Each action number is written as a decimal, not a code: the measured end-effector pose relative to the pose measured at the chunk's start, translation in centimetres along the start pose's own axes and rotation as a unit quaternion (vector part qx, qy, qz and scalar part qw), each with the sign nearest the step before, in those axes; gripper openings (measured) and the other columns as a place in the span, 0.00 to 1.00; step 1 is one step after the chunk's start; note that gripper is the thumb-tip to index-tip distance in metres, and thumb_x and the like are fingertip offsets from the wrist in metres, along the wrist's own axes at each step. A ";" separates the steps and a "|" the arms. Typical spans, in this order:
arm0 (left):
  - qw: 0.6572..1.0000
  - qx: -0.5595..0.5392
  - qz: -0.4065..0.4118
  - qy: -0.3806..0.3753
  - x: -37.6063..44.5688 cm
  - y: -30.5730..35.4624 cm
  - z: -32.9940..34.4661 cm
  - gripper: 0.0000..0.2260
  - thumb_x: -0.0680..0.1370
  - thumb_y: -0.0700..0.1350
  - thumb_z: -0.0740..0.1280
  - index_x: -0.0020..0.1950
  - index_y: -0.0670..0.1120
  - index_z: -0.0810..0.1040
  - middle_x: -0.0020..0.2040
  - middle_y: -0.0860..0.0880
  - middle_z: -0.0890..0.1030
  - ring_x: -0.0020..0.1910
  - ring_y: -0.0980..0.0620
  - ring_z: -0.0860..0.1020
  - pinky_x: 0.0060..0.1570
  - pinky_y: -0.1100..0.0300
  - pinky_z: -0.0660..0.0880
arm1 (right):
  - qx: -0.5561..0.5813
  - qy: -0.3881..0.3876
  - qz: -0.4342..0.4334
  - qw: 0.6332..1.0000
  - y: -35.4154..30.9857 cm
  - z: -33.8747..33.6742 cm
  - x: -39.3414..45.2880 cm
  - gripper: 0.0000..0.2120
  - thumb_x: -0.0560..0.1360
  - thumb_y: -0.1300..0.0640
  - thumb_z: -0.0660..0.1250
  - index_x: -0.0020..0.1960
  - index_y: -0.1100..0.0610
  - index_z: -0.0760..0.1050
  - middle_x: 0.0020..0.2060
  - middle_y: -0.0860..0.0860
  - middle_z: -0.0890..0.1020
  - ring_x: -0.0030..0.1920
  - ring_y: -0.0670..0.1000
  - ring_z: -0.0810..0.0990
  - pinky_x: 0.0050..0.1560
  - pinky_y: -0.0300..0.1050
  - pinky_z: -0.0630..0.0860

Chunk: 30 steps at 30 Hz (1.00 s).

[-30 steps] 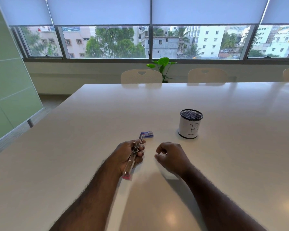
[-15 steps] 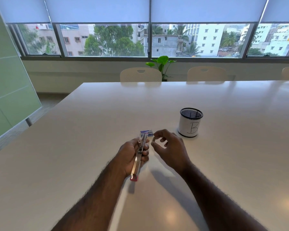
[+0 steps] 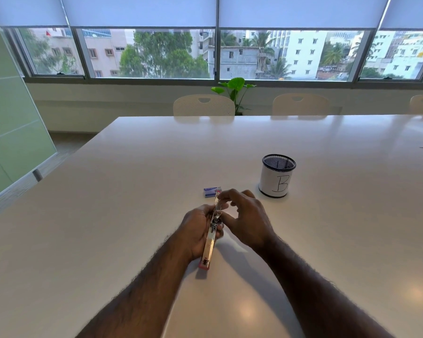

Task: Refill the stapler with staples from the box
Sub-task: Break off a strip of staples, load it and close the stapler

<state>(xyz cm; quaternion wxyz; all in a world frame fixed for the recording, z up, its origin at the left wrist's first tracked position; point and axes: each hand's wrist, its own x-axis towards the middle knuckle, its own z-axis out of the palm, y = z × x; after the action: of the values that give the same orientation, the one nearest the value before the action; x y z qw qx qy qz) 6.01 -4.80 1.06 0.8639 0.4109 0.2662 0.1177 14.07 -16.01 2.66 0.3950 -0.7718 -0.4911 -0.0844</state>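
Observation:
My left hand (image 3: 197, 230) grips a slim stapler (image 3: 210, 242) that is swung open lengthwise, with a pink end toward me and the metal magazine pointing away. My right hand (image 3: 248, 219) has its thumb and forefinger pinched at the far part of the stapler's metal rail; I cannot tell whether a staple strip is between them. A small blue staple box (image 3: 211, 192) lies on the white table (image 3: 132, 215) just beyond the stapler's far tip.
A black mesh pen cup (image 3: 277, 176) wrapped in white paper marked "B" stands to the right of the box. Chairs (image 3: 204, 105) line the table's far edge, with a plant (image 3: 235, 90) and windows behind. A green glass partition is at left.
My right hand lifted from the table and moved left and forward to the stapler's far end. The left hand raised the stapler slightly and kept its grip.

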 end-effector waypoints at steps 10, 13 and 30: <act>1.000 0.007 -0.018 0.012 0.3 0.0 0.1 0.17 0.79 0.42 0.59 0.61 0.32 0.77 0.31 0.45 0.74 0.24 0.53 0.71 0.22 0.62 0.69 | -0.002 -0.013 0.003 1.000 0.5 -0.1 0.3 0.04 0.72 0.56 0.72 0.46 0.52 0.84 0.48 0.47 0.84 0.48 0.41 0.72 0.49 0.44 0.75; 0.999 0.022 -0.029 0.009 0.4 0.3 -0.2 0.17 0.78 0.40 0.59 0.61 0.31 0.74 0.29 0.45 0.74 0.23 0.53 0.71 0.21 0.61 0.69 | -0.024 -0.025 0.004 0.999 0.8 -0.1 0.2 0.05 0.74 0.52 0.69 0.46 0.51 0.84 0.51 0.46 0.82 0.51 0.42 0.72 0.48 0.40 0.69; 0.999 -0.028 -0.030 -0.006 0.2 1.0 -0.4 0.13 0.78 0.39 0.54 0.54 0.32 0.74 0.28 0.46 0.73 0.20 0.55 0.69 0.16 0.65 0.64 | -0.038 0.031 0.014 0.999 1.6 0.2 -0.1 0.15 0.80 0.50 0.58 0.65 0.52 0.71 0.58 0.51 0.78 0.55 0.49 0.77 0.53 0.50 0.77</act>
<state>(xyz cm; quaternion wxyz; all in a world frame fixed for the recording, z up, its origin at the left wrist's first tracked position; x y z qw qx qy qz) 5.94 -3.83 1.52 0.8799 0.3790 0.2697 0.0970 15.31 -16.29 1.65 0.3821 -0.7901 -0.4638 -0.1213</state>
